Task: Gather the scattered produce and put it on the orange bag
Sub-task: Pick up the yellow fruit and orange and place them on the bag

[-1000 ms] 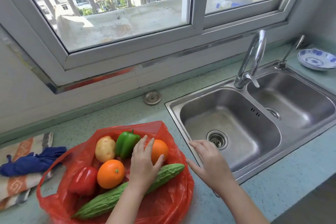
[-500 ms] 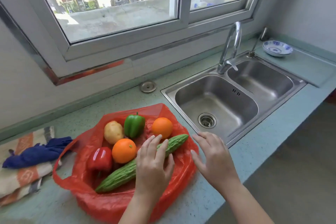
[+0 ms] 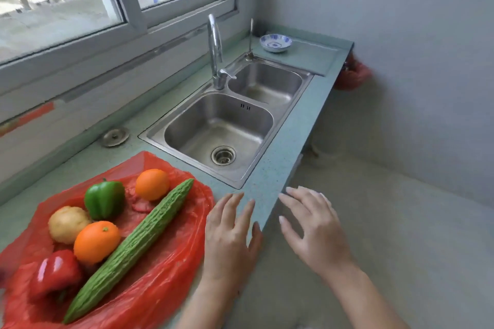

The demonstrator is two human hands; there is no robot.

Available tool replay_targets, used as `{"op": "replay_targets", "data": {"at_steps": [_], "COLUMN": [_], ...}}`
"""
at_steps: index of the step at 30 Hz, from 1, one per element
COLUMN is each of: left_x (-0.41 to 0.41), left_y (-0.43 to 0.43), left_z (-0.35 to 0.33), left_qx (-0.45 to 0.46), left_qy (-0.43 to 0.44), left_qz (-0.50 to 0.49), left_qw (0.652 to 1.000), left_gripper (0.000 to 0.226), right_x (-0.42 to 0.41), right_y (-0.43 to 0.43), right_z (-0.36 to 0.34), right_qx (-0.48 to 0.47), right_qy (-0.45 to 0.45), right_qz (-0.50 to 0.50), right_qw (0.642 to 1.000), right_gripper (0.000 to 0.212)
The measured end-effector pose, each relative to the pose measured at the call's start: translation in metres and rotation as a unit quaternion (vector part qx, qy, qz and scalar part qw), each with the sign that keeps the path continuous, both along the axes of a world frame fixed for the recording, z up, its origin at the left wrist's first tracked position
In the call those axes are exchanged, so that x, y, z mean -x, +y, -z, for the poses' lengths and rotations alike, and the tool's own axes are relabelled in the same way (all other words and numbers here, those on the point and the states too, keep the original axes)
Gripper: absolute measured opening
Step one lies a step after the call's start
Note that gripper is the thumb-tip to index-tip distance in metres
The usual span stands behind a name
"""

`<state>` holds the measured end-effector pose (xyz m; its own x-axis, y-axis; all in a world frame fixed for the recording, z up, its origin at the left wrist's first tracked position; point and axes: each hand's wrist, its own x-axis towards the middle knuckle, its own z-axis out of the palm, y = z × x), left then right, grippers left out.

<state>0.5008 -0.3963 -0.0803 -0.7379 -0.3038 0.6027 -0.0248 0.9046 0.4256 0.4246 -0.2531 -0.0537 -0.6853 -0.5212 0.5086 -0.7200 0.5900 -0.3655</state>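
The orange-red plastic bag (image 3: 173, 256) lies flat on the green counter at the lower left. On it rest a green pepper (image 3: 104, 198), a potato (image 3: 68, 224), two oranges (image 3: 152, 184) (image 3: 96, 242), a red pepper (image 3: 54, 275) and a long bitter gourd (image 3: 133, 246) lying diagonally. My left hand (image 3: 230, 235) hovers with fingers spread just right of the bag, over the counter's front edge, holding nothing. My right hand (image 3: 315, 230) is spread too, off the counter above the floor, empty.
A steel double sink (image 3: 296, 104) with a tall faucet (image 3: 216, 51) sits behind my hands. A sink strainer lid (image 3: 115, 137) lies by the wall. A blue-and-white dish (image 3: 276, 43) stands at the counter's far end. A red bag (image 3: 351, 76) hangs below there.
My left hand has lifted off the produce and drawn back to the right of the bag. My right hand pulled back past the counter edge. The view swung right and pulled away.
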Motion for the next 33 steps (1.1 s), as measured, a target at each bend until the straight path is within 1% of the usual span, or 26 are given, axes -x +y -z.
{"op": "replay_targets", "data": {"at_steps": [4,7,10,12,14,16,17,20,25,30,33], "left_x": [0.028,0.043,0.059,0.063,0.078,0.082,0.086,0.098,0.111,0.105,0.098], "left_y": [0.048,0.089,0.134,0.152,0.225,0.235,0.255,0.334,0.454,0.547,0.593], "left_z": [-0.012,-0.022,-0.03,-0.033,-0.042,-0.045,-0.047,-0.056,-0.062,-0.061,-0.059], "left_qx": [0.013,0.016,0.034,0.043,0.064,0.065,0.07,0.077,0.075,0.07,0.07], "left_qy": [0.005,-0.011,-0.002,-0.012,0.004,-0.012,-0.002,0.006,0.026,0.038,0.039], "left_qz": [0.069,0.121,0.168,0.19,0.233,0.232,0.243,0.296,0.37,0.442,0.492], "left_qw": [0.997,0.992,0.985,0.981,0.97,0.97,0.968,0.952,0.926,0.893,0.867], "left_gripper": [0.032,0.035,0.036,0.036,0.036,0.035,0.035,0.034,0.034,0.033,0.033], "right_x": [0.002,0.006,0.005,0.01,0.006,0.01,0.008,0.004,-0.013,-0.04,-0.063], "right_y": [0.058,0.104,0.154,0.175,0.25,0.259,0.276,0.351,0.466,0.546,0.584], "right_z": [-0.009,-0.013,-0.017,-0.018,-0.024,-0.028,-0.032,-0.039,-0.039,-0.035,-0.034], "right_qx": [0.006,0.01,0.013,0.017,0.028,0.026,0.027,0.037,0.027,0.028,0.028], "right_qy": [0.002,0.013,0.006,0.028,0.022,0.049,0.042,0.057,0.063,0.064,0.065], "right_qz": [0.069,0.131,0.182,0.201,0.261,0.258,0.269,0.318,0.398,0.47,0.511], "right_qw": [0.998,0.991,0.983,0.979,0.965,0.964,0.962,0.946,0.915,0.88,0.857], "right_gripper": [0.033,0.034,0.036,0.036,0.036,0.036,0.036,0.036,0.037,0.035,0.036]}}
